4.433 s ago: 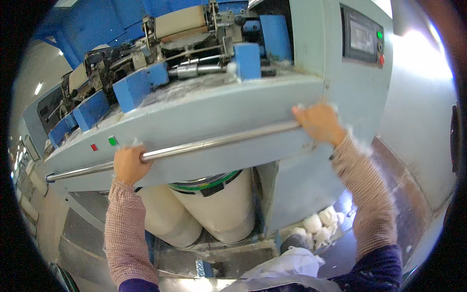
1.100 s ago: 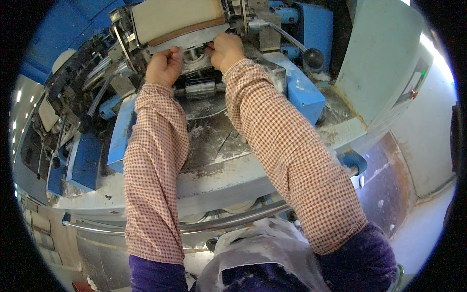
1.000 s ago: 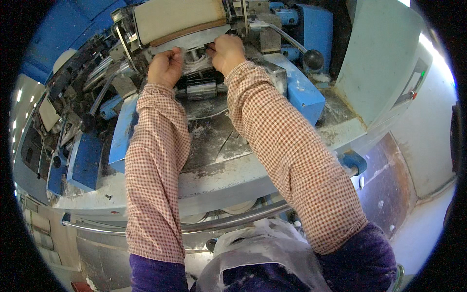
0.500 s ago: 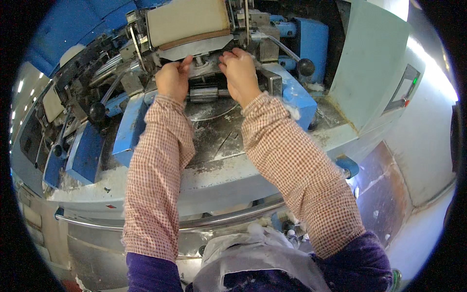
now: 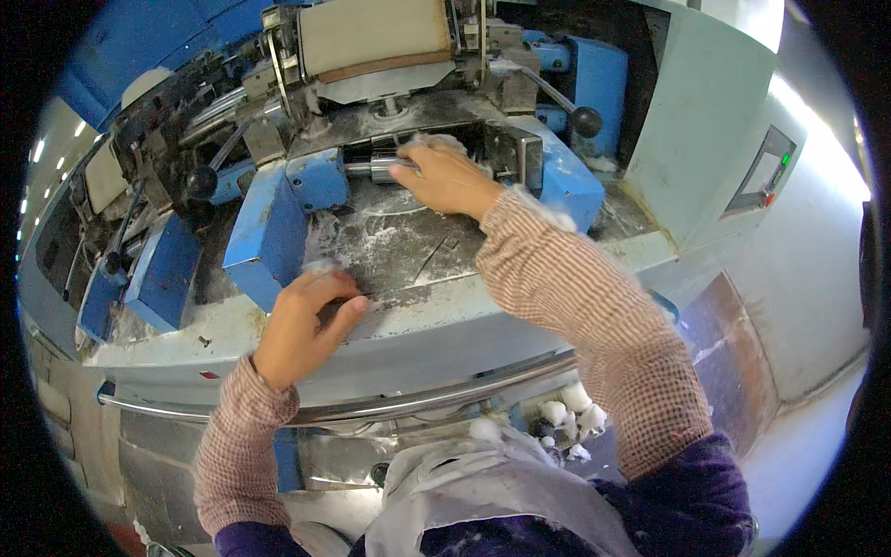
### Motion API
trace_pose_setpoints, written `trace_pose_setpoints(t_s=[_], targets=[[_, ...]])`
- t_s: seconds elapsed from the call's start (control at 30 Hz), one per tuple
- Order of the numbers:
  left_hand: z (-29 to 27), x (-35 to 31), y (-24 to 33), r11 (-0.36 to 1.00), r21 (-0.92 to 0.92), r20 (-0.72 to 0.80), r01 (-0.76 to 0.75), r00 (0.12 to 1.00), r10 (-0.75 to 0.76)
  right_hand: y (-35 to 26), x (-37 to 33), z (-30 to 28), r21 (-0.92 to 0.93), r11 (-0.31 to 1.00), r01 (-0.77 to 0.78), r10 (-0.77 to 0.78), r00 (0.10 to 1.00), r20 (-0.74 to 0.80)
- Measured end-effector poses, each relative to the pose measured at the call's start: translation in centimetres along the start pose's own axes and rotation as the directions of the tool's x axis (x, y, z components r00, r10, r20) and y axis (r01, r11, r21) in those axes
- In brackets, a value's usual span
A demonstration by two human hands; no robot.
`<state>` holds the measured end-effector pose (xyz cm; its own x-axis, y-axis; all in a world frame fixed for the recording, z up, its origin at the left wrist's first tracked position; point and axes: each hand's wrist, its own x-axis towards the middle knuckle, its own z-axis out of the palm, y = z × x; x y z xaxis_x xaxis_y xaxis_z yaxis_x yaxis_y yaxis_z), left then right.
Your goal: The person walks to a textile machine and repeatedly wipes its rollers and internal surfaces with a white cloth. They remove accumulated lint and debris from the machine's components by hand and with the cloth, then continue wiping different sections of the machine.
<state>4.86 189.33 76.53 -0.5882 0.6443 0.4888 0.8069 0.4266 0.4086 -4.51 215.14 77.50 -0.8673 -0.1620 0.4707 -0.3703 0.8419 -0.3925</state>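
My right hand (image 5: 445,178) reaches over a shiny metal roller (image 5: 379,169) in the recess of the machine bed, its fingers bent and thumb over the roller's end. A pale clump of fibre fluff (image 5: 444,143) shows at its fingers, which appear closed on it. Lower down, my left hand (image 5: 311,320) is at the front edge of the dusty bed (image 5: 390,246), fingers curved and thumb apart. A little white fluff (image 5: 323,266) lies by its fingertips. Behind stands an upright cream pad (image 5: 376,37) with a metal plate (image 5: 388,82) under it.
Blue blocks (image 5: 267,227) flank the bed, and levers with black ball knobs (image 5: 585,122) stick out on both sides. A metal rail (image 5: 418,406) runs along the front. White fluff lumps (image 5: 575,413) lie below it. A pale cabinet (image 5: 710,121) stands at right.
Both hands have left the plate below the cream pad. My left hand has come back toward the front edge; my right hand has moved down to the roller, with fluff now visible at it.
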Motion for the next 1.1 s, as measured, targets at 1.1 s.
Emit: trace_pose_setpoints(t_s=[1.1], targets=[[4.2,-12.1,1.3,0.848,0.442,-0.018,0.291,0.949,-0.316,-0.7,5.5,1.4,-0.043,0.936,-0.349,0.351,0.920,0.174]])
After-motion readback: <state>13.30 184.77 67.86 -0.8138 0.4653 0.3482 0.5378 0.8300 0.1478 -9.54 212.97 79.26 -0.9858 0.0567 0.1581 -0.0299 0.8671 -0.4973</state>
